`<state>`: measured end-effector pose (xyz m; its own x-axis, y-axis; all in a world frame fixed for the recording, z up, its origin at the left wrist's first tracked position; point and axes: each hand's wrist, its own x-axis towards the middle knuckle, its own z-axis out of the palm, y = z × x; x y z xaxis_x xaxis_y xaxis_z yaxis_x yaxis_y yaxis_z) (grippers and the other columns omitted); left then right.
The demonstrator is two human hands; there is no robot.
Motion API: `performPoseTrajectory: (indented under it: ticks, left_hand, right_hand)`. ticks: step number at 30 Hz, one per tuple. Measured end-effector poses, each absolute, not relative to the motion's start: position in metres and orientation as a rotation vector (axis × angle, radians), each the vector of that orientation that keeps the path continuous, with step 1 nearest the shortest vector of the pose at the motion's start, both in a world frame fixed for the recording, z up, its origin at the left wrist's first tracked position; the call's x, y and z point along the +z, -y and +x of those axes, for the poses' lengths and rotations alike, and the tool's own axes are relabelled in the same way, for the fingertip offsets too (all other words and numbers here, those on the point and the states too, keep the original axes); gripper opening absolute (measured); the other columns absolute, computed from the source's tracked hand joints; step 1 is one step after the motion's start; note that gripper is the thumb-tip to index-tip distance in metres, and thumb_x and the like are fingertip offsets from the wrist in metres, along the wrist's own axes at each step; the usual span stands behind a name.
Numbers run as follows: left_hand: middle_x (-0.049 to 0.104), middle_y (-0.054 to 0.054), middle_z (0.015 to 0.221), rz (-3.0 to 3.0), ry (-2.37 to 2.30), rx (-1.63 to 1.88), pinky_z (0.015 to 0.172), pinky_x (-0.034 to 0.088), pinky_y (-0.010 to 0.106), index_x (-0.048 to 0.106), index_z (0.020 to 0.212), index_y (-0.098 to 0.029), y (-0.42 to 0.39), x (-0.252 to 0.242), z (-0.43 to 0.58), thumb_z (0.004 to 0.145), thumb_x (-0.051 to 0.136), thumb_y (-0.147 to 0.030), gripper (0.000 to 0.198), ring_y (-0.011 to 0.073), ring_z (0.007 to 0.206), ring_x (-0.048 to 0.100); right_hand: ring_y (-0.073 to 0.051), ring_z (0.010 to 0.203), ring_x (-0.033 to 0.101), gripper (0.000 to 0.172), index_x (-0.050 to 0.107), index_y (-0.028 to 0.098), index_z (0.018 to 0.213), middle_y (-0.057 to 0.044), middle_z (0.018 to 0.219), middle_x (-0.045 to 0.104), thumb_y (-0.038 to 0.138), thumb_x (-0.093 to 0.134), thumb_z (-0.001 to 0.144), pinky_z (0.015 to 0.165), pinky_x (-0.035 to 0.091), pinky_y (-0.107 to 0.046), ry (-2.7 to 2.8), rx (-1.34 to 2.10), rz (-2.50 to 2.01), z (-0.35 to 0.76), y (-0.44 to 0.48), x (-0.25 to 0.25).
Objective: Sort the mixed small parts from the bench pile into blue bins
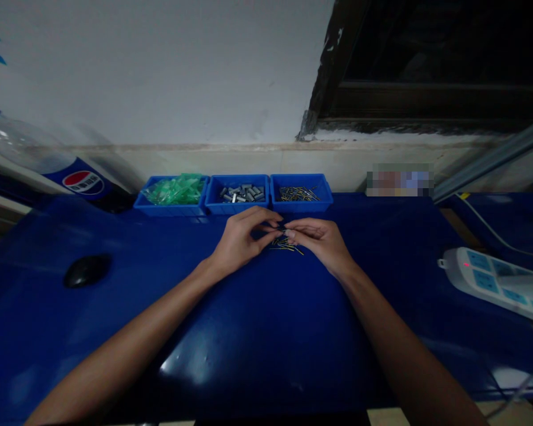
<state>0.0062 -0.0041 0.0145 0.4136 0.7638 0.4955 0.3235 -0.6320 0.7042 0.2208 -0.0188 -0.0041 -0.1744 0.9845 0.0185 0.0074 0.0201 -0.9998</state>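
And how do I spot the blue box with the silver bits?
Find the pale wall, then the far edge of the blue table beneath it. Three blue boxes sit there in a row. Yours is the middle box: it holds short, chunky silver pieces, while its neighbours hold green pieces and thin sticks.

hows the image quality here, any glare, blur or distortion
Head view: dim, with glare on the near part of the blue tabletop; head view: the bottle leans, likely wide-lens distortion; head view: the black mouse looks soft-edged; head view: a pixelated patch hides detail; head view: detail between the fingers is too small and dim to tell.
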Motion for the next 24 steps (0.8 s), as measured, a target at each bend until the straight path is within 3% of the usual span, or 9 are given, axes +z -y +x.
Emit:
performPoseTrajectory:
  ticks: [5, 8, 12, 19, 24]
  left_hand:
    - [0.073, 0.009, 0.106, 2.383, -1.083, 0.885, 0.085, 0.061, 0.037, 0.071, 0.112, -0.016, 0.001, 0.011, 0.002, 0.094, 0.068, -0.03, 0.023, 0.0199, 0.092, 0.072]
    - [0.073, 0.01, 0.104, 2.444, -1.137, 0.683, 0.083, 0.06, 0.039, 0.071, 0.112, -0.016, 0.0, 0.005, 0.001, 0.093, 0.068, -0.028, 0.023, 0.0219, 0.09, 0.071]
    - [0.074, 0.009, 0.1, 2.497, -1.123, 0.633, 0.081, 0.059, 0.037, 0.072, 0.109, -0.016, 0.001, 0.002, 0.001, 0.092, 0.064, -0.02, 0.018, 0.0217, 0.089, 0.071]
    - [0.071, 0.008, 0.099, 2.489, -1.119, 0.624, 0.074, 0.058, 0.032, 0.069, 0.117, -0.018, 0.002, 0.001, 0.0, 0.09, 0.059, -0.009, 0.03, 0.019, 0.082, 0.07]
    - [0.069, 0.009, 0.108, 2.45, -1.091, 0.695, 0.08, 0.059, 0.032, 0.066, 0.124, -0.02, 0.001, 0.001, 0.002, 0.092, 0.054, -0.006, 0.037, 0.0188, 0.089, 0.07]
  right_hand:
    - [-0.024, 0.083, 0.078, 0.022, 0.081, 0.023, 0.098, -0.007, 0.092, 0.081, 0.034, 0.082, 0.079, 0.086, 0.064, -0.045, 1.33, 1.151, -1.15, 0.222, 0.016, -0.003]
    - [-0.026, 0.104, 0.076, 0.036, 0.077, 0.027, 0.118, -0.007, 0.118, 0.078, 0.029, 0.078, 0.082, 0.1, 0.059, -0.048, 1.346, 1.055, -1.084, 0.223, 0.015, -0.001]
    - [-0.027, 0.12, 0.069, 0.055, 0.065, 0.034, 0.139, -0.005, 0.143, 0.065, 0.024, 0.071, 0.086, 0.103, 0.058, -0.049, 1.427, 1.049, -1.074, 0.226, 0.015, 0.0]
    - [-0.028, 0.113, 0.072, 0.047, 0.068, 0.032, 0.134, -0.006, 0.134, 0.071, 0.027, 0.071, 0.087, 0.099, 0.06, -0.05, 1.458, 1.031, -1.103, 0.228, 0.014, -0.003]
    - [-0.026, 0.108, 0.074, 0.041, 0.071, 0.03, 0.128, -0.007, 0.129, 0.074, 0.028, 0.073, 0.086, 0.096, 0.06, -0.048, 1.44, 1.045, -1.104, 0.228, 0.014, -0.005]
